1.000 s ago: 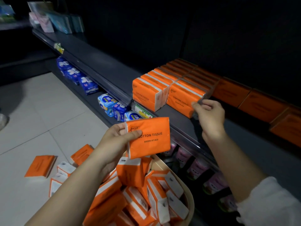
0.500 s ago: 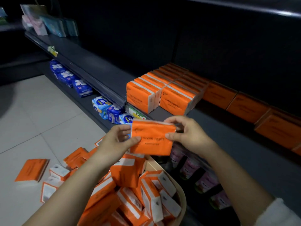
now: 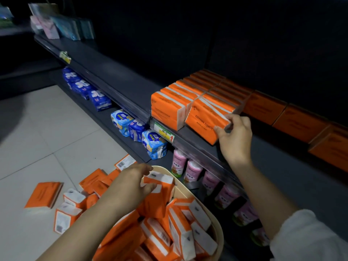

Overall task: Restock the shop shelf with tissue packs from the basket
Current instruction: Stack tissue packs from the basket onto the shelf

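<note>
Orange tissue packs [image 3: 165, 108] stand rowed on the shelf [image 3: 116, 80], others fill the basket [image 3: 185, 192]

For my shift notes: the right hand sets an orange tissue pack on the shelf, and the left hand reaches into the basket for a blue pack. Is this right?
Not quite. In the head view, the pack at the left hand in the basket is orange and white, not blue. The rest holds: the right hand sets an orange tissue pack on the shelf.
</note>
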The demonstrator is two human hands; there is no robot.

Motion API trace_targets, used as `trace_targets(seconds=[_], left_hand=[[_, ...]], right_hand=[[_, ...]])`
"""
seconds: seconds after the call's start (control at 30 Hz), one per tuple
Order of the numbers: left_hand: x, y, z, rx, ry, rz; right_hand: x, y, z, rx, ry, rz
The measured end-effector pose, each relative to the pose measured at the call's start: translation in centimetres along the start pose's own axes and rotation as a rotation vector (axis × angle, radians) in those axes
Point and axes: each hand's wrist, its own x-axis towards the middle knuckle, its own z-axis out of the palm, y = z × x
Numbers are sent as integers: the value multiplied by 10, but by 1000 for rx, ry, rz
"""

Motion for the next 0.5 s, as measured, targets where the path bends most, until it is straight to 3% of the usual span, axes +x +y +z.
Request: trace_targets(seconds=[0.5], left_hand=[[-3, -6, -2, 60, -44, 5]], right_hand=[[0, 7, 14, -98, 11, -51]])
